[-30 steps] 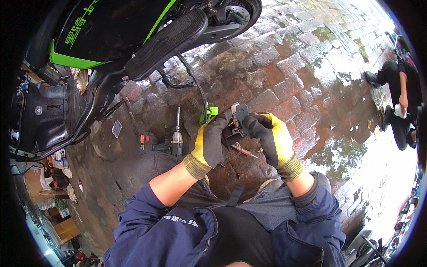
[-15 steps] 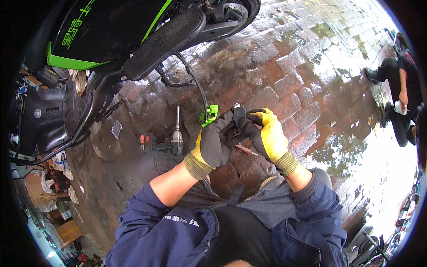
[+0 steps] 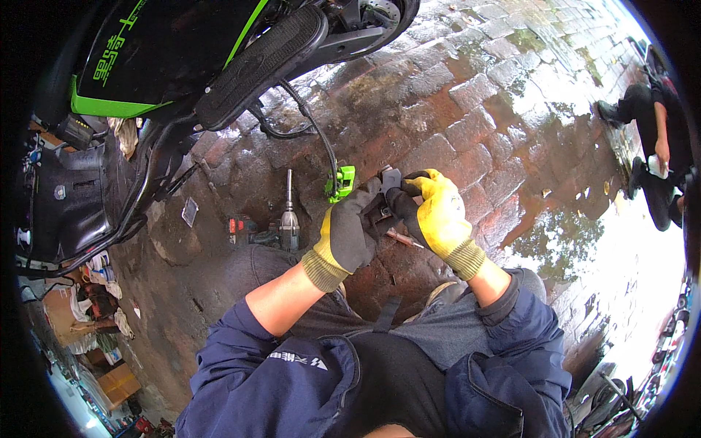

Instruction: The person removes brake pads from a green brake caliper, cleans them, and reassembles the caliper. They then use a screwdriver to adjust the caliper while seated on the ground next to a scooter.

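My left hand and my right hand, in yellow-and-black gloves, are closed on a small dark metal part between them; much of it is hidden by the fingers. Just left of it a bright green caliper hangs at the end of a black cable from the scooter. A cordless power tool with a long metal socket extension lies on the paving, left of my left hand. A small brownish tool lies below the held part.
A black-and-green scooter fills the upper left. Wet brick paving surrounds me, with a small flat object on it. Cardboard boxes and clutter line the lower left. Another person in dark clothes is at the right edge, holding something white.
My right hand has moved slightly upward and turned over the dark part, which now sits tilted differently between my fingers. The scene has shifted slightly with my head.
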`<state>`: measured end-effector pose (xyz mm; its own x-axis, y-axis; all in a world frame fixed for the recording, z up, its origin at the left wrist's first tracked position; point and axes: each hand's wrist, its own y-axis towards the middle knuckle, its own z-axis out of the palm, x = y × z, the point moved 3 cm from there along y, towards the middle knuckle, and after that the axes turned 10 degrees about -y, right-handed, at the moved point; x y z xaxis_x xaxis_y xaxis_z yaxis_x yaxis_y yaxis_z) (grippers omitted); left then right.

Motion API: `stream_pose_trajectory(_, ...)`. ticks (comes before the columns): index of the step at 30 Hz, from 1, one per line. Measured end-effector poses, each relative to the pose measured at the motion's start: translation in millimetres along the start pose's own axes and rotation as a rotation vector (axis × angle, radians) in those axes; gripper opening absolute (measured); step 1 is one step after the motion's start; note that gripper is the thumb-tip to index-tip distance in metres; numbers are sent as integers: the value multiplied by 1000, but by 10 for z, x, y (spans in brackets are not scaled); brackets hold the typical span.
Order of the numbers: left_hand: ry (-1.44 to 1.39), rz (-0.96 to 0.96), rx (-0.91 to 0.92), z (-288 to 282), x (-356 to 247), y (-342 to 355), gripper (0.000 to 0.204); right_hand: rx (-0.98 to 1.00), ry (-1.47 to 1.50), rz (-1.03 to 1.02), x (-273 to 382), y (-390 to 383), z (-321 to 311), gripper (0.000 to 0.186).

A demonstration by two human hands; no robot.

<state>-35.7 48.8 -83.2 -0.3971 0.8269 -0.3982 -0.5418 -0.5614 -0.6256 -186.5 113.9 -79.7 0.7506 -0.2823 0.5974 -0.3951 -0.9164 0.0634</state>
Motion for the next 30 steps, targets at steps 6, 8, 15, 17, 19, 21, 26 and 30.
stream_pose_trajectory(6,296,158,99,143,-45,-90,37,13,76,68,-10,16,-7,29)
stream_pose_trajectory(8,195,140,132,-97,-15,107,37,-9,82,88,71,15,-31,35)
stream_pose_trajectory(15,258,253,115,-56,-85,109,37,306,446,290,6,-15,77,66)
stream_pose_trajectory(17,160,283,177,-60,-89,158,32,267,646,253,61,-87,62,65)
stream_pose_trajectory(19,102,288,197,-63,-94,191,30,206,1039,282,124,-121,125,67)
stream_pose_trajectory(21,86,275,174,-36,-123,182,30,195,1029,276,181,-141,84,67)
stream_pose_trajectory(26,123,267,177,7,-66,152,41,257,987,418,102,-67,-1,49)
stream_pose_trajectory(30,173,244,231,-21,-38,178,43,265,934,490,85,-81,-74,43)
